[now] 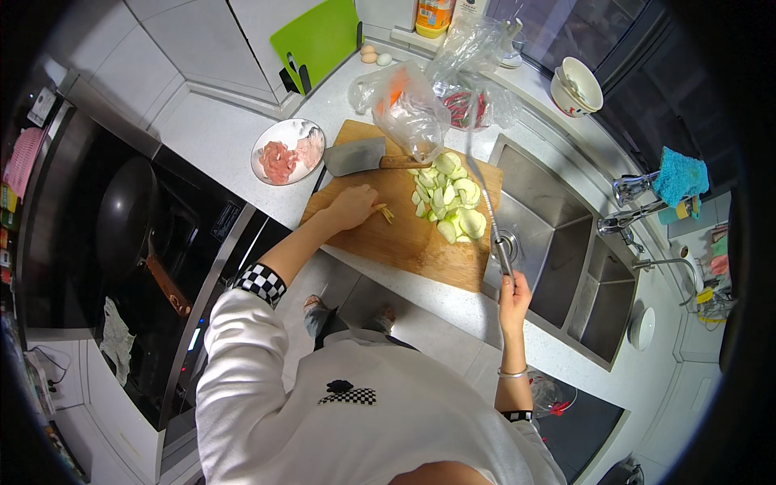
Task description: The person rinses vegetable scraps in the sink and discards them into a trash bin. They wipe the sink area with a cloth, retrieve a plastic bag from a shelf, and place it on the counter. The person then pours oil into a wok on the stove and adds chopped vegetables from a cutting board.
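Note:
On the wooden cutting board (400, 248), my left hand (353, 207) rests palm down with its fingers curled. Thin pale-yellow strips (385, 213) lie at its fingertips, and whether the fingers pinch them is hidden. My right hand (515, 298) is closed around the metal handle of a long, narrow utensil (502, 257), which looks like a knife seen edge-on. It extends away from me along the board's right edge. Sliced pale-green vegetable (451, 197) lies heaped between my hands. Beyond my left hand, a cleaver (357, 157) with a wooden handle lies flat across the board.
A plate of sliced raw meat (280, 162) stands left of the board. Plastic bags (418, 121) touch its far side. The steel sink (533, 157) adjoins it on the right. A wok (127, 212) sits on the stove. Several eggs (368, 57) lie near a green board (321, 42).

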{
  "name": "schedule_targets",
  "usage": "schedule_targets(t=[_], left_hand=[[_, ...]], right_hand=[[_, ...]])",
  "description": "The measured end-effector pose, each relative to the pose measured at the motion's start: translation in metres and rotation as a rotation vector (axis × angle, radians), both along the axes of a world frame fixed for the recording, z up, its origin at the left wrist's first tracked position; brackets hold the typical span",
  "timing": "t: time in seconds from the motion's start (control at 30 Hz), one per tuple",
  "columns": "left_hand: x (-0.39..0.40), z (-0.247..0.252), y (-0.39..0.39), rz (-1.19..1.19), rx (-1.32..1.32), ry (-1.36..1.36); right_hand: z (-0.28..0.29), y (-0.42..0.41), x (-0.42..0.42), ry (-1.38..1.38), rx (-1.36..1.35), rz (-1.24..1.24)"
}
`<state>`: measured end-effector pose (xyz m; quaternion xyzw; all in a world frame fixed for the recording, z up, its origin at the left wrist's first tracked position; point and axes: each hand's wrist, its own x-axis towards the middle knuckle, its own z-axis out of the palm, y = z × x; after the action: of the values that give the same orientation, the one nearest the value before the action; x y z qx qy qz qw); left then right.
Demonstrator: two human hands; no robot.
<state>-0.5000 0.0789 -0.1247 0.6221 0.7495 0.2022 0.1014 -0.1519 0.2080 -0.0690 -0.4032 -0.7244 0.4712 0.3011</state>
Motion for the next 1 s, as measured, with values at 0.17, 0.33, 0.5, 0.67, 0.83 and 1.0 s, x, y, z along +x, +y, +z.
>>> schedule_targets(t=[0.17,0.33,0.5,0.67,0.83,1.0], left_hand=[[0.008,0.009,0.001,0.017,0.101,-0.092],[0.026,0.004,0.014,-0.172,0.16,0.283],[0.027,0.0,0.019,-0.161,0.067,0.279],[0.031,-0.003,0.019,-0.04,-0.054,0.256],[0.02,0.012,0.011,0.087,0.098,-0.05],[0.0,0.04,-0.015,0.471,0.097,-1.307]], right_hand=[[0.004,-0.009,-0.008,-0.051,0.164,0.056],[-0.005,0.007,-0.015,-0.081,0.208,-0.076],[-0.027,0.034,-0.02,-0.057,0.036,-0.111],[-0.022,0.014,-0.027,0.159,-0.393,-0.054],[-0.021,-0.002,-0.013,0.134,-0.47,0.078],[-0.002,-0.012,-0.016,0.066,-0.393,0.205]])
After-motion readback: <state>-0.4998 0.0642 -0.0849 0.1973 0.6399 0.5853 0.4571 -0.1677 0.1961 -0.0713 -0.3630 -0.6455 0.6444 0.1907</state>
